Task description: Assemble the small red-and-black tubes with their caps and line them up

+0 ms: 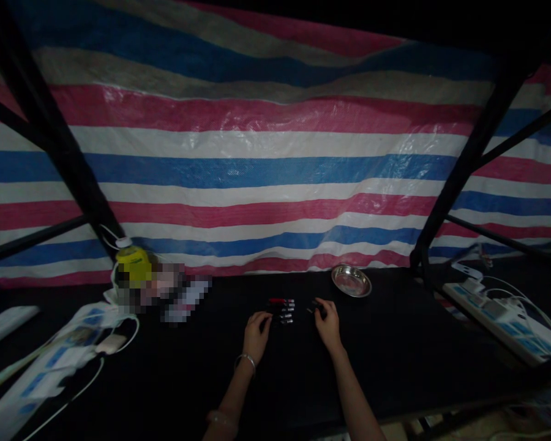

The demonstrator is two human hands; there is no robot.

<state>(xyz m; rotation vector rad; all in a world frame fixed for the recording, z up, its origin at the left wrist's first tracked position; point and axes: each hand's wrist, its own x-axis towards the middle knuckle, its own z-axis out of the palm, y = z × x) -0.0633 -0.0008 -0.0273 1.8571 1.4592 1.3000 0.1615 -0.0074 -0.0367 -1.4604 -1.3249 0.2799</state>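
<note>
Now we reach both forearms forward over the black table (395, 355), angled toward each other. Our left hand (256, 335) curls, its fingertips close together at the left side of a row of slim silver-tipped pieces (285, 316); we cannot tell whether they grip one. Our right hand (329, 323) bends inward, thumb and fingers pinching a small dark piece (309, 310), near the metal dish (351, 283).

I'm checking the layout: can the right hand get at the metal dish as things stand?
Probably yes: the metal dish sits a little beyond the right hand, and nothing visible stands between them.
</note>
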